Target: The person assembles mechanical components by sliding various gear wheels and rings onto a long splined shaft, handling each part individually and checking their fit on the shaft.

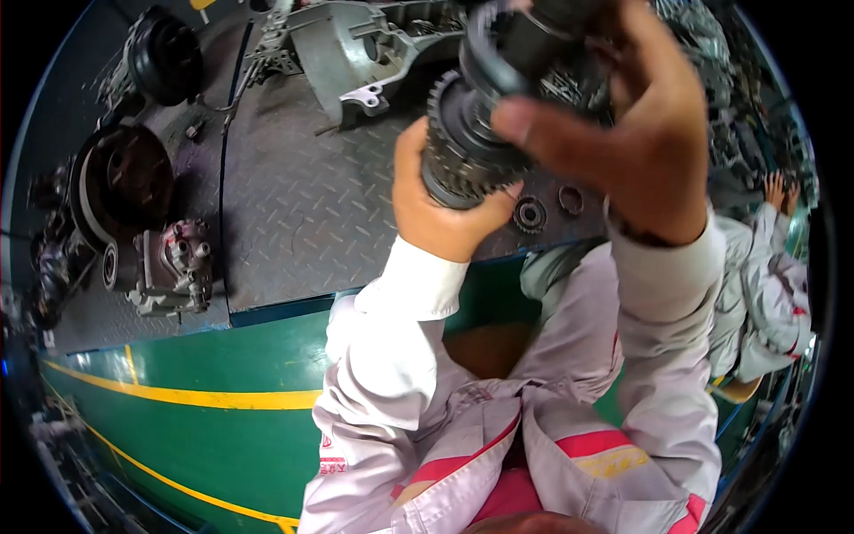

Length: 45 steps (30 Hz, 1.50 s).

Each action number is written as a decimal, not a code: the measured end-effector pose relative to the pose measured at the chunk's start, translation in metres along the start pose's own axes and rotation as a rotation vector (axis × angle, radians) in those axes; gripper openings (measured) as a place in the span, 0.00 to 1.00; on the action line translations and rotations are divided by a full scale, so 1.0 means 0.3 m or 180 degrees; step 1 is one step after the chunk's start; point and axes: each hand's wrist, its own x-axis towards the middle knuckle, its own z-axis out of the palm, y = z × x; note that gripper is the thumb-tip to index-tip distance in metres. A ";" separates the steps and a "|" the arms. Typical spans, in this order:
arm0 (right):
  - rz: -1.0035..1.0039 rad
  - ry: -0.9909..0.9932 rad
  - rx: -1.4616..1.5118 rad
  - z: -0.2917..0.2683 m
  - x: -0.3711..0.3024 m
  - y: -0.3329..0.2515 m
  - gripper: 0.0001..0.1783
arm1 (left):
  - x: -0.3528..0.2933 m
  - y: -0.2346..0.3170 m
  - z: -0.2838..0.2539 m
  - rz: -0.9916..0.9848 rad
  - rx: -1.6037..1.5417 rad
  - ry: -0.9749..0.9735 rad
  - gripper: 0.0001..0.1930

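My left hand point(436, 209) is wrapped around the lower end of a dark metal gear shaft point(476, 147), which is held tilted above the bench. Toothed gears are stacked along it. My right hand point(645, 133) grips the upper part, with its thumb across the side near a smooth grey ring point(485, 58). The top of the shaft and the right fingers are blurred and partly cut off by the upper edge. Whether the upper part is separate from the lower gears I cannot tell. A small toothed ring point(530, 214) lies on the bench beside my left hand.
The steel tread-plate bench point(294, 205) carries an open cast housing point(334, 53) at the back. To the left stand a black round drum point(166, 55) and a grey pump-like unit point(178, 267). Another ring point(570, 200) lies nearby. A person in pale workwear point(769, 294) is at the right.
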 end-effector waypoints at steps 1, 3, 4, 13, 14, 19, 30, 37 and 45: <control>0.0017 0.0072 -0.0010 -0.009 0.002 0.014 0.40 | 0.003 -0.009 0.002 0.0002 -0.0150 -0.0047 0.40; 0.0029 0.0202 -0.0088 -0.051 0.023 0.019 0.40 | 0.004 -0.008 0.024 0.0011 -0.0285 -0.0009 0.40; 0.0017 0.0264 -0.0116 -0.065 0.037 0.016 0.40 | 0.005 -0.019 0.029 -0.0017 -0.0392 -0.0007 0.39; 0.0031 0.0572 -0.0190 -0.192 0.108 0.055 0.39 | 0.013 -0.021 0.012 -0.0013 -0.0078 0.0013 0.36; 0.0039 0.0622 -0.0303 -0.232 0.109 0.049 0.39 | 0.012 -0.026 0.036 -0.0045 -0.0139 -0.0012 0.36; 0.0397 0.0753 -0.0433 -0.278 0.017 0.176 0.38 | 0.008 -0.082 0.005 -0.0059 -0.0057 0.0088 0.40; 0.2355 0.0267 -0.1191 0.029 -0.517 0.561 0.40 | 0.013 -0.110 -0.045 0.0295 0.0174 -0.0005 0.33; 0.1878 0.0314 -0.1522 -0.070 -0.552 0.621 0.32 | 0.004 -0.088 -0.049 0.0001 -0.0080 -0.0075 0.36; 0.2833 -0.0067 -0.3015 -0.192 -0.658 0.690 0.32 | 0.007 -0.087 -0.044 0.0100 0.0088 0.0078 0.35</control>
